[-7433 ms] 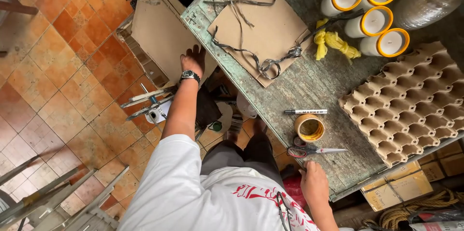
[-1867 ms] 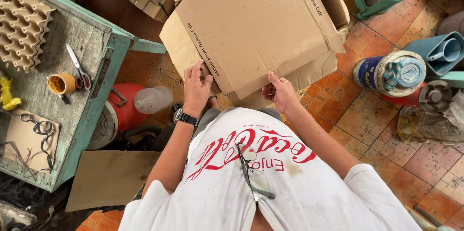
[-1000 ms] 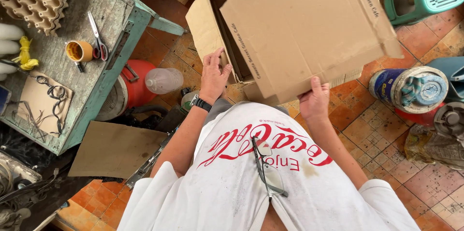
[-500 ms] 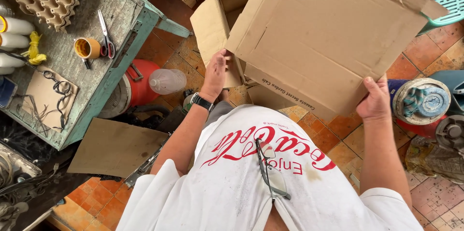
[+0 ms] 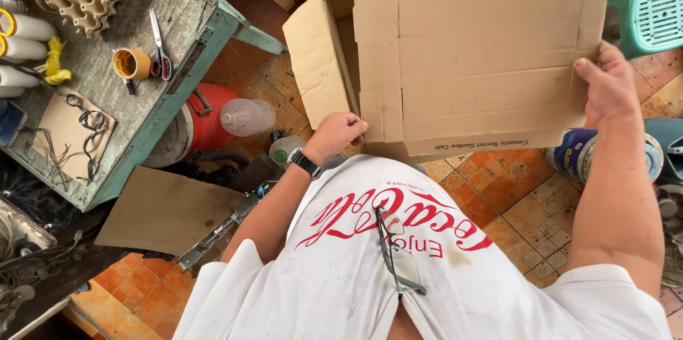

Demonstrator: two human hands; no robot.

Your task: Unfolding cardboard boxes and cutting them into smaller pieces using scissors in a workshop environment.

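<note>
The large cardboard box [image 5: 455, 62] was held up in front of the person, the left hand [image 5: 340, 132] closed on its lower left corner and the right hand [image 5: 605, 87] gripping its right edge. Held only at the edges, the open box risked sagging and slipping onto the blue tin [image 5: 580, 155] below

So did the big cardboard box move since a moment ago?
Yes. The cardboard box has swung up and rightward, toward the green plastic stool; the right hand now grips its edge beside that stool.
</note>
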